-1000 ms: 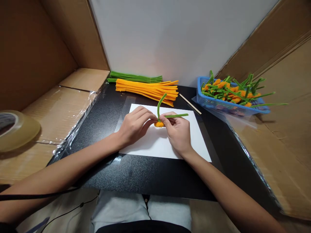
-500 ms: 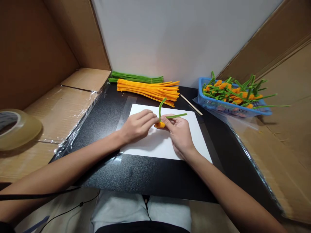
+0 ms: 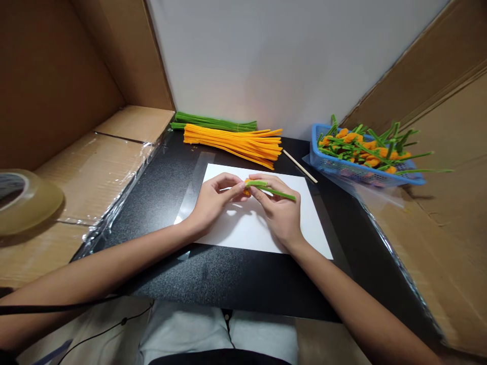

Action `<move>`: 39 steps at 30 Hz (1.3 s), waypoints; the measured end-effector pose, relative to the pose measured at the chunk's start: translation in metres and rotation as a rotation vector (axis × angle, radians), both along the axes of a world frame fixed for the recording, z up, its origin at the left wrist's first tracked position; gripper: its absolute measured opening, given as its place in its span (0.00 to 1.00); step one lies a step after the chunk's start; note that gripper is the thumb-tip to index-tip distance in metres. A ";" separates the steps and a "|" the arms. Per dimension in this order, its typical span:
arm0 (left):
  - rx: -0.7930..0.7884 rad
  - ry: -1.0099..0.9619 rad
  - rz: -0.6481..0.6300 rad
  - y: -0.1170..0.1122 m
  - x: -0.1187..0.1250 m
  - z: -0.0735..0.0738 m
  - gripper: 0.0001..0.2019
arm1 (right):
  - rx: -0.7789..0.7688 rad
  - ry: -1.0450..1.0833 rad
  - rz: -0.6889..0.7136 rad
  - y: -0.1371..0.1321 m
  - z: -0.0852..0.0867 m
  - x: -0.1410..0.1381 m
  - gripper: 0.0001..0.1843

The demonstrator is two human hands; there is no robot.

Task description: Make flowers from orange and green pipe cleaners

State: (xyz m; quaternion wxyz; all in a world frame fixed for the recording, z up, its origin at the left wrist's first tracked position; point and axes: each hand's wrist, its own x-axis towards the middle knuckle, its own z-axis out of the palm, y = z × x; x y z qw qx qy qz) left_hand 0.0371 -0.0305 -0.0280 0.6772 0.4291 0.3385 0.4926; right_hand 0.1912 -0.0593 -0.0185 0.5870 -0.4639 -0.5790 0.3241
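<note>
My left hand [image 3: 213,200] and my right hand [image 3: 279,210] meet over a white sheet of paper [image 3: 251,230] on the black table. Between their fingertips they pinch a small orange pipe-cleaner bud [image 3: 247,189] with a green pipe-cleaner stem [image 3: 276,191]. The stem lies bent across the bud and runs out to the right over my right fingers. Both hands are closed on this piece.
A bundle of orange pipe cleaners [image 3: 239,142] and a bundle of green pipe cleaners [image 3: 215,122] lie at the back of the table. A thin wooden stick [image 3: 300,166] lies beside them. A blue basket [image 3: 361,171] of finished orange-and-green pieces stands at right. A tape roll [image 3: 23,203] sits far left on cardboard.
The green stem's upright curved end has been folded down flat across the orange bud. Both hands have shifted slightly and keep their pinch on the piece.
</note>
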 end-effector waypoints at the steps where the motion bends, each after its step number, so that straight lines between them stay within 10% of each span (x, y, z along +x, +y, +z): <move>1: -0.005 0.009 0.010 0.000 0.000 0.000 0.14 | 0.007 -0.009 -0.002 -0.001 0.000 0.000 0.02; 8: -0.030 0.028 -0.035 -0.002 0.002 -0.007 0.13 | 0.071 -0.028 -0.056 -0.001 -0.007 -0.002 0.02; 19: 0.357 0.322 0.235 -0.007 0.007 -0.009 0.04 | -0.119 0.199 -0.027 0.001 -0.016 -0.008 0.06; 39: -0.224 -0.094 0.011 -0.007 0.008 0.004 0.05 | -0.112 0.192 -0.087 0.005 -0.011 -0.001 0.16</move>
